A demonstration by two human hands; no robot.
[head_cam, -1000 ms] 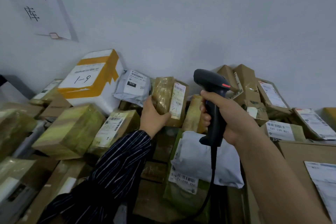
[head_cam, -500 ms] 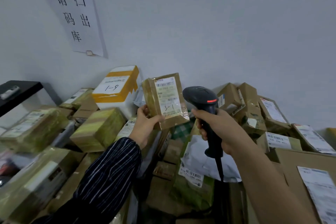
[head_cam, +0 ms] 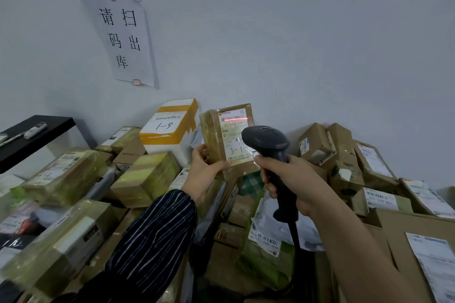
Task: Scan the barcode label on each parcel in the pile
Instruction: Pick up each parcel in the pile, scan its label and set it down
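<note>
My left hand grips the lower left corner of a small brown taped parcel and holds it upright above the pile, its white label marked "3-1" facing me. A red scan line lies across the barcode at the label's top. My right hand grips the handle of a black barcode scanner, whose head points at the label from just below and to the right. The scanner's cable hangs down past my forearm.
Parcels fill the pile below: a white and orange box marked "1-9", tape-wrapped boxes on the left, cardboard boxes on the right, a grey mailer bag in front. A black shelf juts out at left. Paper signs hang on the wall.
My left hand has lifted the parcel out of the pile and turned its label toward me. The scanner has come up to it and its red line now falls on the barcode.
</note>
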